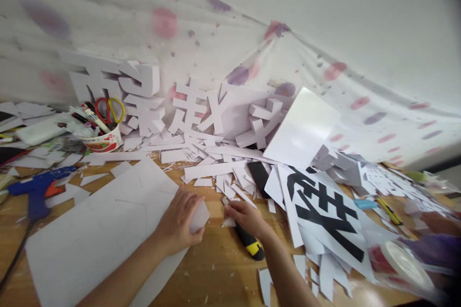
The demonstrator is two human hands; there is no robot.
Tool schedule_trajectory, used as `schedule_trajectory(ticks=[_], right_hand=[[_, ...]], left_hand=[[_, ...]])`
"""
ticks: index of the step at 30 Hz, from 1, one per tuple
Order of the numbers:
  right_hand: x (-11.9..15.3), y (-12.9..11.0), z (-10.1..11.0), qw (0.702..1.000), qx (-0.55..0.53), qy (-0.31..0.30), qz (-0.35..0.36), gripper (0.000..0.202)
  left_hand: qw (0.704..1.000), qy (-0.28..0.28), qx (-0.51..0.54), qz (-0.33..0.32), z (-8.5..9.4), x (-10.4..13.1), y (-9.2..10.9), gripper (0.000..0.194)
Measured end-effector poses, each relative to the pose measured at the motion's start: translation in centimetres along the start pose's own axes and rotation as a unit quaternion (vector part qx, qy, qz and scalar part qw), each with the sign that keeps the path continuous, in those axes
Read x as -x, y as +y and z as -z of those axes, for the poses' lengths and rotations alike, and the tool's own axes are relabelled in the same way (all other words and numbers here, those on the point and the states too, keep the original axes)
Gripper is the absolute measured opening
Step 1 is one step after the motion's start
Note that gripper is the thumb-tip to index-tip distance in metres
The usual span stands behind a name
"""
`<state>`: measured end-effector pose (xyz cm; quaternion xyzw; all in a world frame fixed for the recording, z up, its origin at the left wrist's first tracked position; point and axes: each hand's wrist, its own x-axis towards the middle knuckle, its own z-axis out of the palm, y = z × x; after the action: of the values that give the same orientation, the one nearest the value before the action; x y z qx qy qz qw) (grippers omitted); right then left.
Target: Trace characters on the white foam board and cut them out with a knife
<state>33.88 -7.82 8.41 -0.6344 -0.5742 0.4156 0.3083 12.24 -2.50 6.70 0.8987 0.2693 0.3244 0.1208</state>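
Note:
My left hand (182, 218) is closed around a small white foam-board piece (199, 217), above the edge of a large white sheet (108, 220) with faint drawn lines. My right hand (248, 219) is to its right, fingers pinched on a small white scrap (229, 221) whose shape is hard to make out. Just below that hand lies a black and yellow utility knife (255, 249), partly hidden by it. Farther right rests a paper sheet printed with a bold black character (326, 211).
White cut-out characters (190, 110) stand against the patterned curtain. A tub (103, 141) holds pens and scissors (110, 109). A blue glue gun (38, 192) lies left. Many scraps cover the table. At right are a tape roll (406, 264), a yellow cutter (389, 211) and another person's hand (439, 223).

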Motion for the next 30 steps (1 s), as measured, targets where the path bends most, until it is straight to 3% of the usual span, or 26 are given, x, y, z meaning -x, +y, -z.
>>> schedule_trajectory(ticks=[2,5,8,12,16,18,20,23,26,30], right_hand=[[0.8,0.1,1.3,0.998,0.049,-0.046,-0.001,0.042],[1.2,0.3,2.1,0.989,0.141,0.032,-0.027,0.042],[1.0,0.8,1.6,0.974,0.207,0.088,-0.039,0.034],[1.0,1.4,0.4,0.969,0.237,0.068,-0.014,0.017],[1.8,1.3,-0.6,0.959,0.262,0.107,-0.024,0.015],[2.0,0.8,-1.3,0.976,0.203,0.082,-0.020,0.019],[1.9,0.2,-2.4,0.995,0.094,0.013,0.015,0.026],[1.0,-0.7,-4.4,0.993,-0.083,-0.061,0.050,0.035],[-0.2,-1.3,-6.0,0.976,-0.208,-0.065,0.014,0.039],[-1.0,-1.9,-6.5,0.954,-0.298,-0.015,0.016,0.037]], left_hand=[[1.000,-0.013,-0.011,-0.006,0.0,0.0,-0.1,0.054],[0.999,-0.032,-0.018,-0.002,-0.1,0.0,-0.1,0.047],[0.999,-0.038,-0.016,0.003,-0.2,-0.1,0.1,0.044],[0.999,-0.035,-0.015,0.010,0.2,-0.3,0.3,0.044],[0.999,-0.024,-0.008,0.018,0.7,-0.4,0.2,0.049],[1.000,-0.020,0.000,0.018,0.8,-0.4,0.2,0.055],[1.000,-0.018,0.006,0.016,0.9,-0.5,0.3,0.055],[1.000,-0.015,0.007,0.005,0.9,-0.8,0.8,0.053],[1.000,-0.022,-0.010,0.004,1.1,-1.0,0.9,0.060],[0.998,-0.029,-0.055,0.012,2.1,-1.7,0.2,0.076]])
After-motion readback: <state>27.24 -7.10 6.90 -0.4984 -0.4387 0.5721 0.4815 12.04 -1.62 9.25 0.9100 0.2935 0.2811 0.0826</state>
